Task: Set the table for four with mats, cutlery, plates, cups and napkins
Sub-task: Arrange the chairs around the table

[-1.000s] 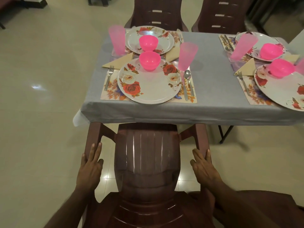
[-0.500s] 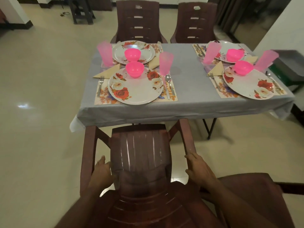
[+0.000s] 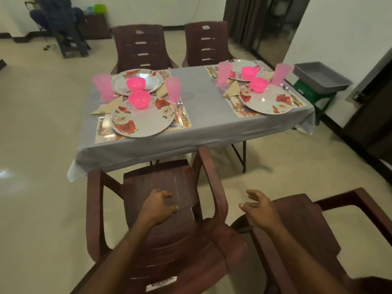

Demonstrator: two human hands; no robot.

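Both hands are off the chair now: left hand [image 3: 158,206] hovers loosely curled over the near chair [image 3: 161,187], right hand [image 3: 259,205] hangs open just beside its arm, gripping nothing. A second ago they were pressed on its frame. Beyond that chair, the table [image 3: 203,124] carries four places with mats, plates, cups, cutlery; setting looks finished, only seating left.

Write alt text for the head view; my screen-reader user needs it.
A grey-clothed table is set for four with floral plates, pink bowls, pink cups, napkins and cutlery. In front, a person's open left hand and right hand hover over two brown plastic chairs.
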